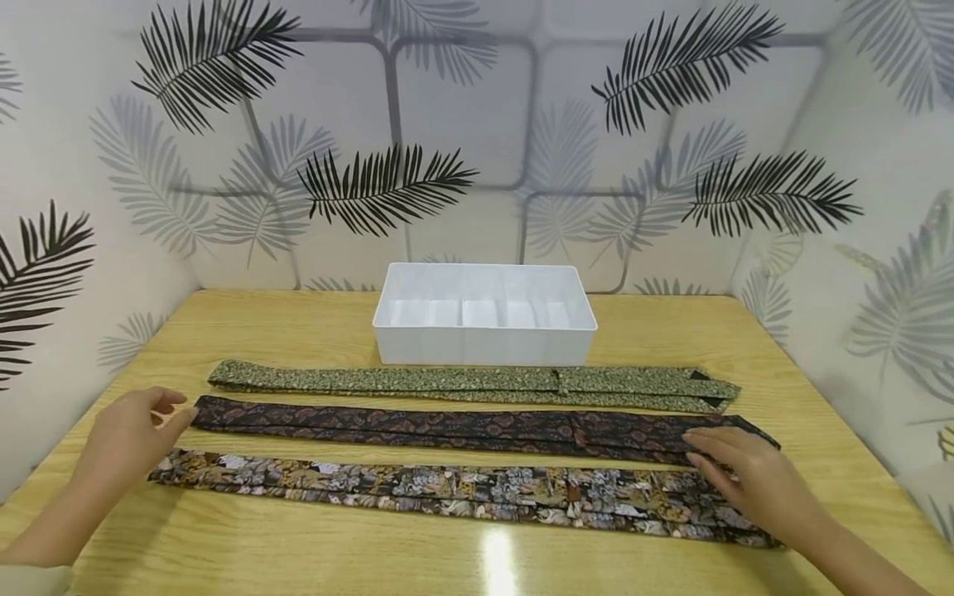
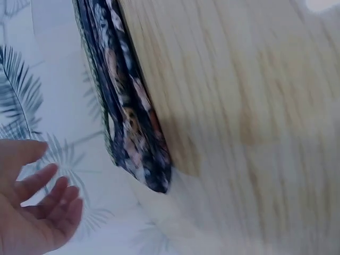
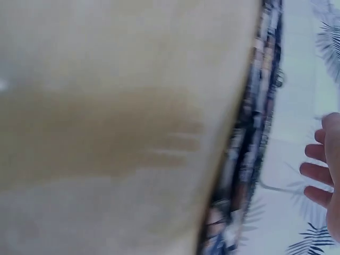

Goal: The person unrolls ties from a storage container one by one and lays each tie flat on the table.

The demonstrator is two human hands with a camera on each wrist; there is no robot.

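Note:
Three neckties lie folded lengthwise across the table, side by side: a green patterned necktie (image 1: 447, 382) farthest back, a dark paisley necktie (image 1: 447, 424) in the middle, and a multicoloured figured necktie (image 1: 417, 488) nearest. My left hand (image 1: 132, 434) is by the left end of the dark one, fingers loosely bent, holding nothing; in the left wrist view that hand (image 2: 40, 204) is apart from the fabric. Over the right ends of the dark and multicoloured neckties is my right hand (image 1: 760, 480), covering part of both. The right wrist view shows this hand (image 3: 325, 164) with spread fingers and nothing in them.
Behind the neckties stands a white plastic box (image 1: 484, 346) with several compartments. The wooden table (image 1: 298, 546) meets a wall (image 1: 477, 108) with leaf patterns at the back and sides.

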